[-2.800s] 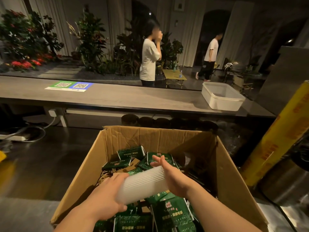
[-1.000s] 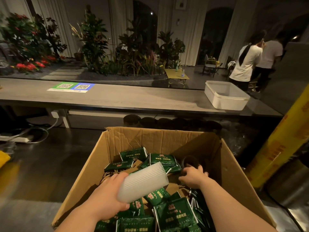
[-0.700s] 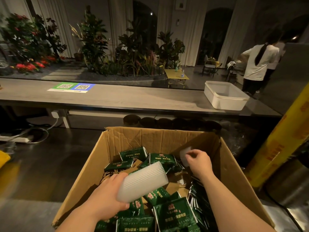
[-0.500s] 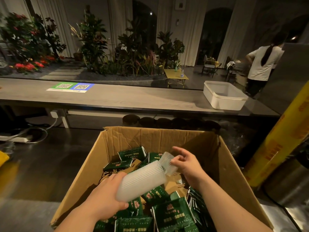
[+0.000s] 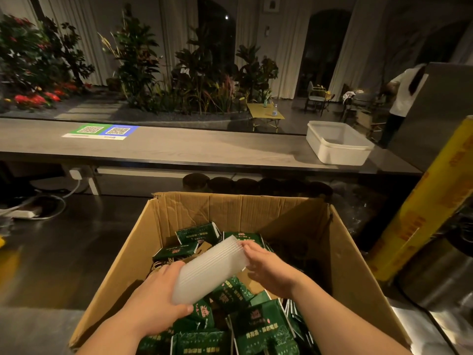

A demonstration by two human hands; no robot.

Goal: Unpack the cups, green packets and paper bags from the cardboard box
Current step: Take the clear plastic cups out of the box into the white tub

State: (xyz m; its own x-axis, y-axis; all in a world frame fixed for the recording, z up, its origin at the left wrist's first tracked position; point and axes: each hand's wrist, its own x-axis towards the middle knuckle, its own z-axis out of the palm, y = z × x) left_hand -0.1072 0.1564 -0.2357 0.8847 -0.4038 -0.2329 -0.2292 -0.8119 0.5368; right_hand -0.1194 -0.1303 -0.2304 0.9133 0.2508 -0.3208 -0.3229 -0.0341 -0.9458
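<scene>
Cups (image 5: 210, 270), stacked, hang tilted over the middle of the box (image 5: 122, 265), clear of its walls. Left hand (image 5: 158, 301) grips their lower end; right hand (image 5: 271, 269) curls round the rim end. Packets (image 5: 261, 331) lie beneath, with a dark gap by the box's right wall.

Café counter (image 5: 204, 152) with QR codes (image 5: 102, 130) (plants (image 5: 199, 80) beyond).

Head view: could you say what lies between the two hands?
The stack of cups, its ends held by left hand and right hand; head view.
</scene>
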